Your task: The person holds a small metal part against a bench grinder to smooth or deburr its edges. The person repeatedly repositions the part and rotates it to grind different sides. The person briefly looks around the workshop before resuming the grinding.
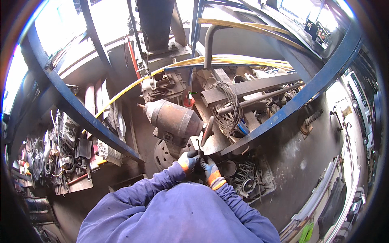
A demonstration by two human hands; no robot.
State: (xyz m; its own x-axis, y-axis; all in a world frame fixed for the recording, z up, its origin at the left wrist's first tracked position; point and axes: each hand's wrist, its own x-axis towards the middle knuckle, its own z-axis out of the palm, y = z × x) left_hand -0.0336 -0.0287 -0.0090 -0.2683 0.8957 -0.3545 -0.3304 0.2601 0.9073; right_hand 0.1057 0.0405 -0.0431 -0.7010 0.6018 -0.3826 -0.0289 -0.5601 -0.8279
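A bench grinder with a rusty, barrel-shaped motor (174,118) stands in front of me on a pedestal with a round base (162,156). Its disc-like wheel (207,131) sits at the motor's right end. Just below the wheel, my gloved left hand (187,161) is closed on a thin dark metal rod with a hooked tip (198,145). My right hand (210,170), gloved in grey and orange, closes in beside it, fingers around the rod's lower part. That lower part is hidden by the gloves. The tip points up and looks apart from the wheel.
Right of my hands lies a tray of loose metal parts (263,178). A coil of cable (227,107) hangs over a steel beam (251,90). Blue frame bars (283,115) arch across both sides. Cables and scrap (60,150) pile at left; yellow hose (125,90) crosses behind.
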